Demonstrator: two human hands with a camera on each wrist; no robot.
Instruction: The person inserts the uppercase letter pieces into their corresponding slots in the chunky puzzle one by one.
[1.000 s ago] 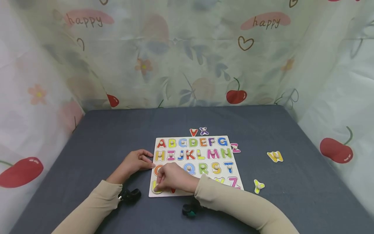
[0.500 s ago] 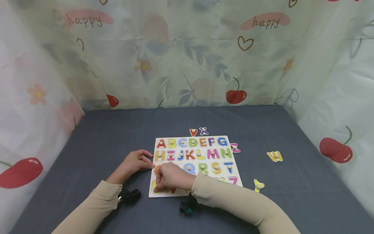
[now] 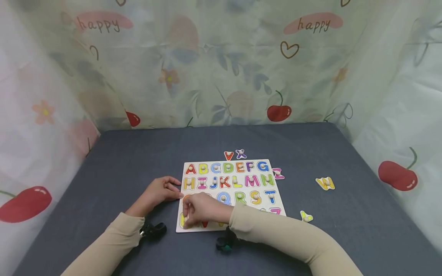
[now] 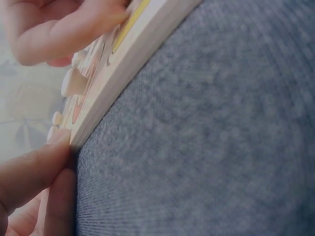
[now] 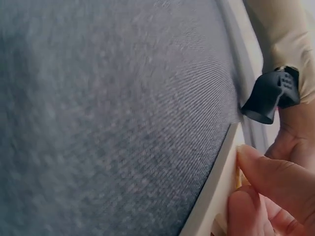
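A white wooden alphabet puzzle board (image 3: pixel 278 203) lies on the dark table, its upper rows filled with knobbed letters. My left hand (image 3: pixel 162 190) holds the board's left edge; the left wrist view shows the thumb (image 4: pixel 59 142) on top and a finger along the side. At the lower left corner, my right hand (image 3: pixel 207 209) has thumb and curled fingers round the yellow letter U piece (image 3: pixel 182 220), whose pale knob partly shows between them. That hand hides P and much of the bottom row. Yellow also shows between the fingertips in the right wrist view.
Loose letters V (image 3: pixel 229 155) and X (image 3: pixel 241 154) lie behind the board. Letter Z (image 3: pixel 277 173) touches or nearly touches its right edge. Further right are W (image 3: pixel 325 183) and Y (image 3: pixel 306 216), the latter partly covered by my right sleeve. Black cameras are strapped to both wrists.
My right fingers have shifted slightly at the U, and its knob now shows between them. The right sleeve covers more of the Y. My left hand has stayed in place.
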